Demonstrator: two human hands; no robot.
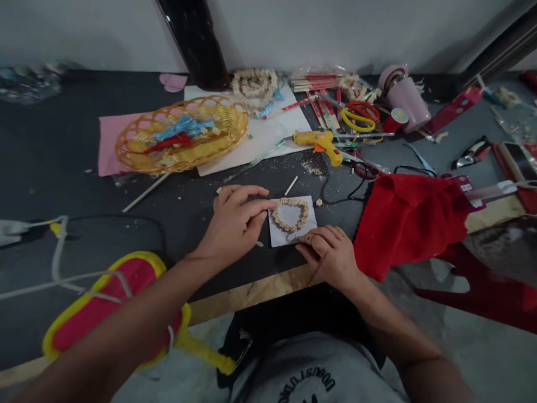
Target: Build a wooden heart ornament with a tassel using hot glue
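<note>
A small white paper square (273, 238) lies near the front edge of the dark table. On it sits a roughly heart-shaped ring of small beige pieces (302, 223). My left hand (237, 221) reaches in from the left, fingers stretched and apart, with a fingertip at the ring's left side. At the paper's lower right corner, my right hand (331, 252) is closed in a pinch. A small thin greyish thing shows at its fingertips, too small to name. Behind the paper lie a short white stick (291, 186) and a loose beige piece (319, 202).
A yellow glue gun (321, 143) lies behind the paper, its cable trailing right. Yellow-handled scissors (356, 120) and a pink tumbler (409, 103) stand farther back. A yellow woven basket (226, 134) is at back left, red cloth (406, 218) at right, a red-and-yellow padded shape (126, 280) at left.
</note>
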